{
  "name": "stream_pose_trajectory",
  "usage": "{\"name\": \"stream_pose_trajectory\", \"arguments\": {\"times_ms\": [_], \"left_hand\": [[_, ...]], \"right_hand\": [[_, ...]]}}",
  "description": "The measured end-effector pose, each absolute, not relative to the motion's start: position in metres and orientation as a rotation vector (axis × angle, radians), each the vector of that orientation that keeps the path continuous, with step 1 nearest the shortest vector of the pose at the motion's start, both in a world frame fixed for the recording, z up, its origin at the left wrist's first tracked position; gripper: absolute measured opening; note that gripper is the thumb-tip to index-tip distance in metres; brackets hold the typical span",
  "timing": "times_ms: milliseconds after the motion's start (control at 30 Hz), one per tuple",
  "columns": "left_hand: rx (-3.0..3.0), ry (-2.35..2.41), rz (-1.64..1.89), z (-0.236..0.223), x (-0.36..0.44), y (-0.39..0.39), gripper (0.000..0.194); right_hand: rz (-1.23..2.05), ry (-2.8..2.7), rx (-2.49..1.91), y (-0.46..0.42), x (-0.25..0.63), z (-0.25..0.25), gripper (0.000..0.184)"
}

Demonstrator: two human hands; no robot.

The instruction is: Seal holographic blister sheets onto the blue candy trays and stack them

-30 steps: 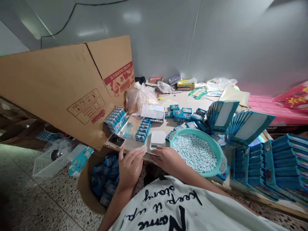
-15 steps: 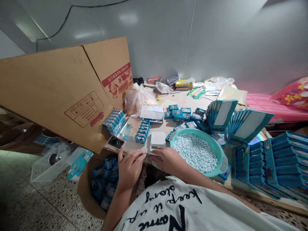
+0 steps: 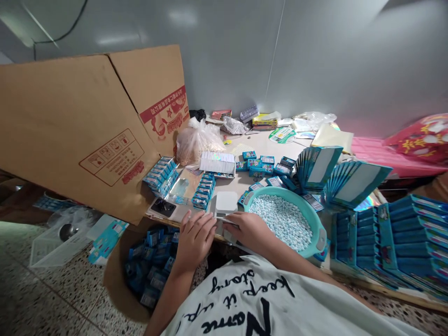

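At the table's front edge, my left hand (image 3: 197, 235) and my right hand (image 3: 250, 228) are close together, fingers bent and closed. A thin pale flat piece (image 3: 224, 219) runs between their fingertips; its kind cannot be made out. Just beyond it lies a small white scale (image 3: 226, 201). Right of the scale, beside my right forearm, stands a turquoise basin (image 3: 319, 228) full of small pale blue and white candies (image 3: 280, 221). A row of small blue boxes (image 3: 204, 191) stands left of the scale, with an open white box of white packets (image 3: 217, 163) behind it.
A dark phone (image 3: 163, 208) lies at the left table edge, below a large cardboard flap (image 3: 80, 126). Under it, a carton holds many blue boxes (image 3: 154, 266). Loose blue boxes (image 3: 257, 163) lie mid-table; fanned blue cartons (image 3: 357, 184) and stacked blue trays (image 3: 416, 238) fill the right.
My left hand has drawn its fingers in, and its thumb no longer sticks out as far. The pale piece stays between both hands. The view has shifted slightly.
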State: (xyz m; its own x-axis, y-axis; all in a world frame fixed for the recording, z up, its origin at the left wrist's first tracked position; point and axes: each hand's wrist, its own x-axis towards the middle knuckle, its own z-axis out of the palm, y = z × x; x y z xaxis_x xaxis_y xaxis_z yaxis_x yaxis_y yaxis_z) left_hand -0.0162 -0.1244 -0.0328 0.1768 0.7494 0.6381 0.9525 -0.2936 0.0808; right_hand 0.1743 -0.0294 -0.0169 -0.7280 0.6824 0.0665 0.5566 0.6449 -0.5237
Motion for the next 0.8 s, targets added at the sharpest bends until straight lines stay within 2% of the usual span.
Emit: {"name": "stream_pose_trajectory", "arguments": {"times_ms": [100,233,433,567,733,800], "left_hand": [[-2.142,-1.624,-0.799,-0.033,-0.019,-0.115,0.037],[-2.158,-1.589,-0.734,-0.028,-0.019,-0.106,0.034],[-2.079,-1.484,-0.825,-0.025,-0.012,-0.1,0.03],[-2.065,-1.479,-0.816,-0.033,-0.007,-0.103,0.032],[-2.075,-1.576,-0.819,-0.051,0.0,-0.117,0.02],[-2.117,-1.584,-0.803,-0.056,0.001,-0.121,0.022]], "right_hand": [[0.713,-2.6,-1.01,-0.028,0.173,-0.017,0.023],[0.804,-2.548,-0.996,-0.022,0.176,-0.015,0.022],[0.963,-2.444,-0.962,-0.014,0.184,-0.013,0.028],[1.035,-2.41,-0.964,-0.016,0.185,-0.021,0.029],[1.054,-2.41,-1.01,-0.014,0.19,-0.037,0.032],[1.051,-2.421,-1.035,-0.013,0.193,-0.042,0.033]]}}
